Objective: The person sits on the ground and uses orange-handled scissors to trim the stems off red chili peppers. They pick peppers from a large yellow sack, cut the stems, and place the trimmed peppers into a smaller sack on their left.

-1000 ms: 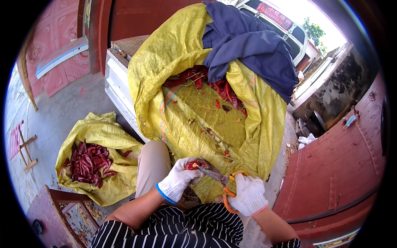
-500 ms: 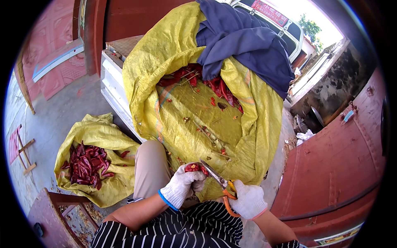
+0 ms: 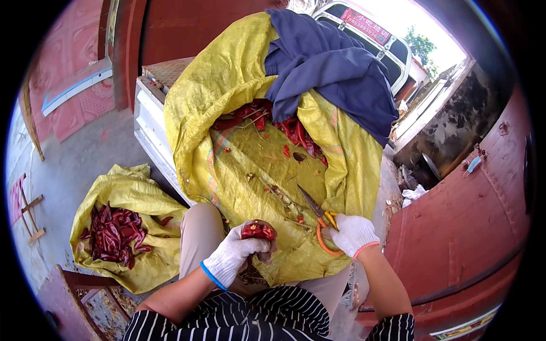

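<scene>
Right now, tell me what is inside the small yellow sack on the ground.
The small yellow sack lies open, holding a heap of dried red chillies. Whatever is beneath the top layer, and under the sack's folded edges, is covered.

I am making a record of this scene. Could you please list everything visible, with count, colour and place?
large sack: one, yellow, spread ahead over lap
dried chillies: many, red, in large sack's mouth
cloth: one, dark blue, on sack top
small sack: one, yellow, ground at left, holding red chillies
vehicle: one, white, top right
scissors: one, orange handles, right hand
chillies in grip: few, red, left hand
left hand: white glove
right hand: white glove
</scene>
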Available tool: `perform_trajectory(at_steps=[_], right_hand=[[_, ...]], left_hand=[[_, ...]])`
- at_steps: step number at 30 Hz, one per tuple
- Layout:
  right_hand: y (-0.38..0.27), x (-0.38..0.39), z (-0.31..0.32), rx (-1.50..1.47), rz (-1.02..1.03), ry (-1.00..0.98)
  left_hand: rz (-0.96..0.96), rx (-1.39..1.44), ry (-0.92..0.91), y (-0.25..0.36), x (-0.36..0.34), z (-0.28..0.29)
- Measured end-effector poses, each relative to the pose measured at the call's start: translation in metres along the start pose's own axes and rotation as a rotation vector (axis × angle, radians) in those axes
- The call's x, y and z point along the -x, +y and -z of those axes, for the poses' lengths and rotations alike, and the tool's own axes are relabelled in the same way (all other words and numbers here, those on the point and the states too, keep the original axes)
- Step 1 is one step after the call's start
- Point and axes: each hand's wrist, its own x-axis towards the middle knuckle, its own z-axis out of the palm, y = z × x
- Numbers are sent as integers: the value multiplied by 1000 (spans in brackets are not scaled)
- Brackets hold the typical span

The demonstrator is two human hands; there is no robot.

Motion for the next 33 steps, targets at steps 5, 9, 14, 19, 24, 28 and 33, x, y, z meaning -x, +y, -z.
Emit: perform_trajectory(at_steps=[5, 9, 14, 19, 24, 28, 33], right_hand=[[-1, -69, 8, -235, 197, 335], [0, -151, -6, -287, 269, 405], [33, -189, -6, 131, -45, 366], [48, -178, 3, 338, -82, 247], [31, -189, -7, 106, -220, 179], [31, -201, -20, -208, -259, 282], [30, -209, -30, -658, -165, 339]], left_hand=[[77, -11, -9, -6, 1, 1], [91, 21, -105, -4, 0, 5], [99, 20, -53, 7, 6, 5], [170, 170, 20, -7, 0, 14], [234, 207, -29, -8, 0, 19], [182, 170, -32, 1, 3, 12], [251, 155, -86, -17, -2, 13]])
